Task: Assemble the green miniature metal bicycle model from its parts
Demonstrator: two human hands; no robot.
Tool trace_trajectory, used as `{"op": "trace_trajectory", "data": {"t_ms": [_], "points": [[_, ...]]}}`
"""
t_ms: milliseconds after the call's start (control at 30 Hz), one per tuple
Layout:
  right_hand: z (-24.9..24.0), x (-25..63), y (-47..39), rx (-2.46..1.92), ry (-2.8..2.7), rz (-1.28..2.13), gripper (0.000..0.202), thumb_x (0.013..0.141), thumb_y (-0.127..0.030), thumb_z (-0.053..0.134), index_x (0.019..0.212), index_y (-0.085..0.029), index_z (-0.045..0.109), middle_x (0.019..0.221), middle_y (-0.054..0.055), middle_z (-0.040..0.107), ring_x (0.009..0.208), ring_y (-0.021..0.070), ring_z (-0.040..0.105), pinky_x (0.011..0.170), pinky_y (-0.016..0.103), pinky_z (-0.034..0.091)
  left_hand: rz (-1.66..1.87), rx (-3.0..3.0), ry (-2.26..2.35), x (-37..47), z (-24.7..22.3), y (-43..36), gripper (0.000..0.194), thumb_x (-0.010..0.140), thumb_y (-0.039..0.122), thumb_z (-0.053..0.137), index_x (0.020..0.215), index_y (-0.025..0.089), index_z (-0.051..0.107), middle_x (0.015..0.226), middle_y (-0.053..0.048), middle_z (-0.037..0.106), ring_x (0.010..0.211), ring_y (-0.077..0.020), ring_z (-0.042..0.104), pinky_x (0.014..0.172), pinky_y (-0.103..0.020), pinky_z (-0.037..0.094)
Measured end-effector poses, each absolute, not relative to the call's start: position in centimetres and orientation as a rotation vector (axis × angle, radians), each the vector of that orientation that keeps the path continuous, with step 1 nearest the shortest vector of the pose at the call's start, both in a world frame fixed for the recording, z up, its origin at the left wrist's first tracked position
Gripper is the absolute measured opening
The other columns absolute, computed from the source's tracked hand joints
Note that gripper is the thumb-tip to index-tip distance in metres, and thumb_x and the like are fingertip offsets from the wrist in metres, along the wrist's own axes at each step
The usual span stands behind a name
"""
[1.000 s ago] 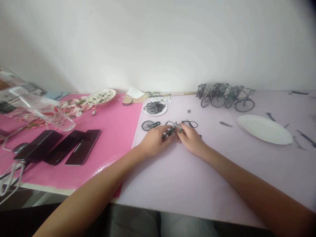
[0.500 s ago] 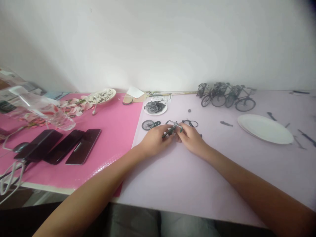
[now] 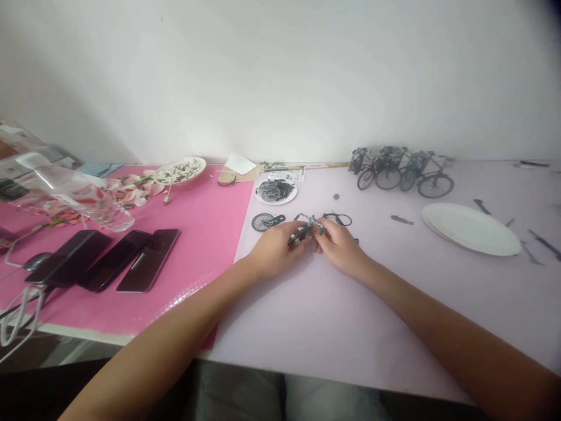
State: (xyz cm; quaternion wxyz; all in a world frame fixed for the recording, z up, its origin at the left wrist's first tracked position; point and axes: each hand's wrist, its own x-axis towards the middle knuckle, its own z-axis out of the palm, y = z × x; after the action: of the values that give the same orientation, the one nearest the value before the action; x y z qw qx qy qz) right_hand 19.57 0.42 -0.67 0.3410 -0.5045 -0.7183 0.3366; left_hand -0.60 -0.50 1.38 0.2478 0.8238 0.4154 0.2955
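Between my two hands is a small model bicycle frame [image 3: 300, 234], dark green, with silver handlebars [image 3: 312, 220] on top. My left hand [image 3: 277, 248] is closed around its left side. The fingers of my right hand [image 3: 338, 244] pinch it near the handlebars; their tips are partly hidden. Left of my left hand lies a spoked wheel [image 3: 263, 222] joined to a dark chain-guard-like piece [image 3: 279, 220]. Just behind my right hand rests a thin black ring-shaped part [image 3: 344, 220].
Several assembled model bicycles [image 3: 433, 184] stand by the wall. A small plate [image 3: 260, 199] holds wheels and dark parts. At right are a white oval plate [image 3: 471, 229] and loose dark pieces [image 3: 402, 220]. Phones [image 3: 148, 261] and a plastic bottle [image 3: 83, 193] lie on the pink left side.
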Motion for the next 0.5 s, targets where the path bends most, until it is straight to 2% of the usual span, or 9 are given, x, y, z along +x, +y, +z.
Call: {"op": "trace_trajectory", "data": {"t_ms": [167,500], "points": [[-0.66,19.58,0.50,-1.320,-1.871,0.869,0.029,0.104,-0.041,0.046,0.082,-0.024,0.055,0.065,0.001,0.068,0.060,0.0183,0.066,0.062,0.031,0.050,0.810,2.242,1.125,-0.60,1.36,-0.56,0.026,0.096,0.027,0.058,0.119,0.020,0.067,0.098,-0.006,0.074,0.075,-0.0165,0.064,0.072,-0.028,0.048],[-0.60,19.57,0.47,-1.322,-1.876,0.855,0.028,0.104,-0.040,0.047,0.083,-0.024,0.056,0.065,0.000,0.068,0.060,0.0187,0.066,0.062,0.031,0.049,0.813,2.262,1.130,-0.59,1.33,-0.56,0.026,0.097,0.028,0.058,0.119,0.019,0.068,0.101,-0.008,0.075,0.081,-0.0183,0.066,0.074,-0.028,0.049]]}}
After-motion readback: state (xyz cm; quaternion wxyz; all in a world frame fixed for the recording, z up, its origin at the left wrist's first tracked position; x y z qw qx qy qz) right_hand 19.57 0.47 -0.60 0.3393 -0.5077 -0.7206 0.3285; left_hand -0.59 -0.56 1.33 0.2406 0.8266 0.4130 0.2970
